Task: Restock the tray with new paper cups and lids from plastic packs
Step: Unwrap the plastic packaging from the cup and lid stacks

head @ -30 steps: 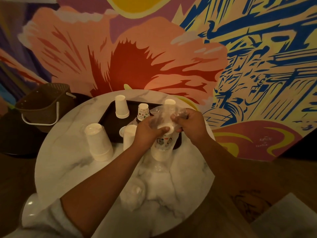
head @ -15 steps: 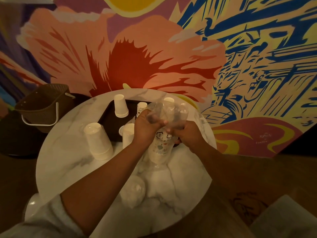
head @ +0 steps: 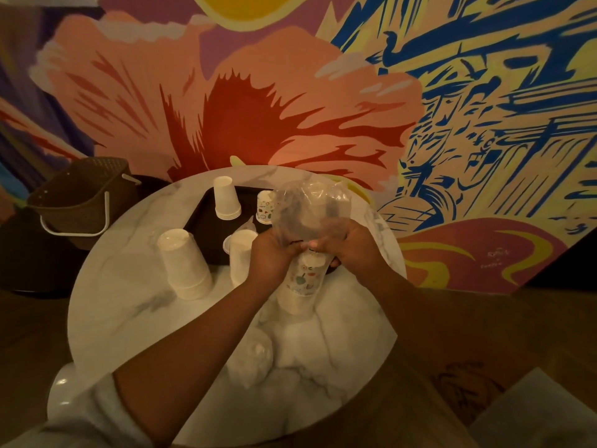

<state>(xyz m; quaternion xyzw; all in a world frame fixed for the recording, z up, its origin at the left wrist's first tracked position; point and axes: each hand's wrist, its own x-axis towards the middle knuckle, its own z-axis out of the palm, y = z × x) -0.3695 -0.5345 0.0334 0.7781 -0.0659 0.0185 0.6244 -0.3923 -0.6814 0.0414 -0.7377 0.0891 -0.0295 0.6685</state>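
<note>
- The plastic pack (head: 302, 279) stands in the middle of the frame on the round marble counter (head: 129, 312), just in front of the dark tray (head: 203, 221).
- It is clear and crinkly, with a stack of paper cups with little colored pictures inside.
- The left hand (head: 274, 253) and right hand (head: 353, 247) are close together, both pinching the loose plastic, which puffs up above them.
- On the tray stand a stack of white cups (head: 227, 202) and one picture cup (head: 265, 210).
- The puffed plastic blurs the back of the tray.
- Lower down lies another clear bag (head: 255, 354); I cannot tell what is inside.
</note>
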